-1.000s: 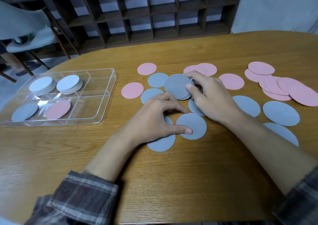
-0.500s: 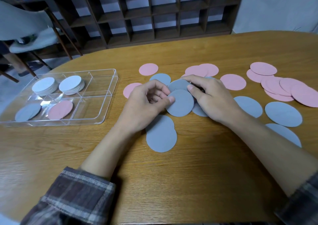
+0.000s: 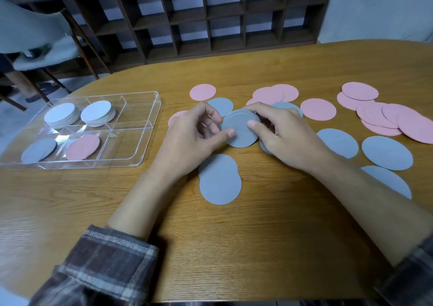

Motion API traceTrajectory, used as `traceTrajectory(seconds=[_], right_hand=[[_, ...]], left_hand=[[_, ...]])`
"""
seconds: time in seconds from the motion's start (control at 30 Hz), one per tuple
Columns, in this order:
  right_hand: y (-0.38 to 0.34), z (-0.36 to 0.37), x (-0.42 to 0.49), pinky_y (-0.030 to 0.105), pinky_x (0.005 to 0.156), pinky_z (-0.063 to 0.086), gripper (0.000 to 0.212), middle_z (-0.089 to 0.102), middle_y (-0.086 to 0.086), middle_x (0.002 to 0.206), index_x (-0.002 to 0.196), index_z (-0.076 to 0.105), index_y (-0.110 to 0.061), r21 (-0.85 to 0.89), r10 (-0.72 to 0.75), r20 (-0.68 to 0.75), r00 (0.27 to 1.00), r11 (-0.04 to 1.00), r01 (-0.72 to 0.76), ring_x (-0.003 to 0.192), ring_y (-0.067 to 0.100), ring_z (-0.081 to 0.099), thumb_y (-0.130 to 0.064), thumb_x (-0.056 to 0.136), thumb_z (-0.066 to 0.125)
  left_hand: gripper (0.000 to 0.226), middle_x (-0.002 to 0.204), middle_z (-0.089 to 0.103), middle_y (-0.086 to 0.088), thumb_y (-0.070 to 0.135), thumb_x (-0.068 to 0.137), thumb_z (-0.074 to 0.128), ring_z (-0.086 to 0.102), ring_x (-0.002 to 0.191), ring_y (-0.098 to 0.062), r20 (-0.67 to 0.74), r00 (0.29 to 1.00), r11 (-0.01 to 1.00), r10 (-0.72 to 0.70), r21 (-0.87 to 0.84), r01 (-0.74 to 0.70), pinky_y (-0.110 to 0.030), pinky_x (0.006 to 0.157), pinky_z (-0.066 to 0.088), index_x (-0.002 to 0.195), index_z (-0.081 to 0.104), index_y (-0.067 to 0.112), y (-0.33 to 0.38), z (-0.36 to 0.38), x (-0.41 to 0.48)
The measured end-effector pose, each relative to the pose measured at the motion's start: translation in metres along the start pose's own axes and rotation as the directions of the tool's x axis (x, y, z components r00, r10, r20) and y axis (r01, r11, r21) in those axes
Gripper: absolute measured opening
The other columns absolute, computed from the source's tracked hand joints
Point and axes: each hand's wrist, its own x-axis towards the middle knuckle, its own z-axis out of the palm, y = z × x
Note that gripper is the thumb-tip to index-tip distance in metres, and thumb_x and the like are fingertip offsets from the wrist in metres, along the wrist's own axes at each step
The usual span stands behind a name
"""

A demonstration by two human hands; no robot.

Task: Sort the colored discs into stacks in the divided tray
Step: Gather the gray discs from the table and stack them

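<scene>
A wooden table (image 3: 269, 247) with a rounded far edge is seen bearing everything. At its left side a clear divided tray (image 3: 112, 164) is set flat on the wood. Loose discs are scattered to the right of the tray. A single pink disc (image 3: 202, 92) is laid toward the far side, with an overlapped pink pair (image 3: 275, 93) near it and a pink heap (image 3: 384, 118) piled toward the right edge. Two overlapped grey discs (image 3: 220, 181) are laid in the middle, and further grey discs (image 3: 387, 153) are spread to the right.
</scene>
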Motion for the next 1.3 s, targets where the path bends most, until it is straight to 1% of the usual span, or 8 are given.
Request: traceTrajectory(seconds=[0.17,0.3,0.63,0.77,0.97,1.07,1.2,1.3], right_hand=[[0.006,-0.002,0.001,0.024,0.072,0.043,0.023,0.07,0.001,0.088,0.119,0.068,-0.023,0.003,0.046,-0.053,0.998,0.999,-0.046,0.078,0.013,0.057,-0.017,0.102,0.055],[0.005,-0.002,0.001,0.026,0.072,0.044,0.023,0.07,0.003,0.087,0.119,0.068,-0.023,0.004,0.038,-0.05,0.998,0.999,-0.037,0.076,0.016,0.057,-0.016,0.102,0.055],[0.001,-0.002,0.001,0.015,0.072,0.042,0.028,0.072,-0.003,0.098,0.126,0.068,-0.023,-0.016,0.015,-0.046,0.999,1.0,-0.016,0.085,0.009,0.058,-0.016,0.103,0.054],[-0.003,-0.002,0.0,0.004,0.075,0.037,0.033,0.062,-0.029,0.092,0.133,0.067,-0.023,0.003,0.017,-0.038,0.999,1.0,-0.017,0.085,-0.01,0.057,-0.014,0.104,0.053],[-0.002,0.0,-0.001,0.017,0.079,0.042,0.035,0.057,-0.043,0.072,0.132,0.068,-0.027,0.059,0.055,-0.002,0.998,0.997,-0.055,0.078,-0.008,0.056,-0.015,0.105,0.049],[-0.005,-0.001,-0.001,0.028,0.078,0.05,0.035,0.06,-0.037,0.071,0.13,0.069,-0.028,0.08,0.069,-0.015,0.997,0.995,-0.068,0.072,0.001,0.059,-0.014,0.106,0.047],[-0.009,0.0,-0.002,0.037,0.073,0.054,0.036,0.069,0.005,0.079,0.125,0.069,-0.035,0.184,0.117,-0.006,0.993,0.976,-0.114,0.073,0.024,0.064,-0.017,0.107,0.044],[-0.01,0.001,-0.003,0.033,0.076,0.053,0.031,0.068,0.002,0.084,0.125,0.069,-0.033,0.189,0.076,0.014,0.997,0.979,-0.078,0.078,0.017,0.064,-0.026,0.108,0.045]], left_hand=[[0.047,0.097,0.067,0.005,0.053,0.059,0.094,0.055,0.08,-0.01,0.414,0.906,0.991,-0.09,0.132,0.039,-0.028,0.076,0.049,0.099,0.078,0.035,0.002,-0.025,-0.004],[0.051,0.107,0.064,0.007,0.051,0.055,0.094,0.055,0.094,-0.014,0.477,0.877,0.991,-0.052,0.135,-0.015,-0.028,0.085,0.048,0.103,0.079,0.043,0.0,-0.026,-0.005],[0.013,0.09,0.073,0.005,0.024,0.082,0.088,0.055,0.074,-0.009,0.398,0.916,0.997,-0.055,0.064,0.032,-0.029,0.072,0.049,0.091,0.078,0.024,-0.01,-0.02,0.001],[0.014,0.082,0.069,0.004,0.016,0.085,0.086,0.055,0.072,-0.008,0.347,0.937,0.997,-0.038,-0.053,0.06,-0.023,0.069,0.048,0.093,0.074,0.016,-0.01,-0.017,0.003],[0.016,0.077,0.067,0.005,0.014,0.084,0.086,0.059,0.071,-0.01,0.167,0.986,0.987,0.012,-0.163,0.016,-0.023,0.069,0.051,0.09,0.071,0.01,-0.004,-0.007,0.003],[0.02,0.078,0.071,-0.005,0.017,0.083,0.088,0.063,0.07,-0.018,0.034,0.999,0.987,0.028,-0.16,-0.022,-0.039,0.071,0.056,0.092,0.07,0.012,-0.003,-0.002,0.001],[0.027,0.083,0.07,-0.004,0.023,0.081,0.09,0.066,0.07,-0.028,-0.112,0.993,0.992,0.031,-0.116,-0.044,-0.044,0.069,0.059,0.102,0.073,0.02,-0.004,0.0,0.0],[0.021,0.082,0.071,-0.002,0.028,0.082,0.089,0.071,0.067,-0.024,-0.156,0.987,0.998,0.025,-0.052,-0.033,-0.044,0.067,0.06,0.095,0.076,0.019,-0.001,0.001,-0.002]])
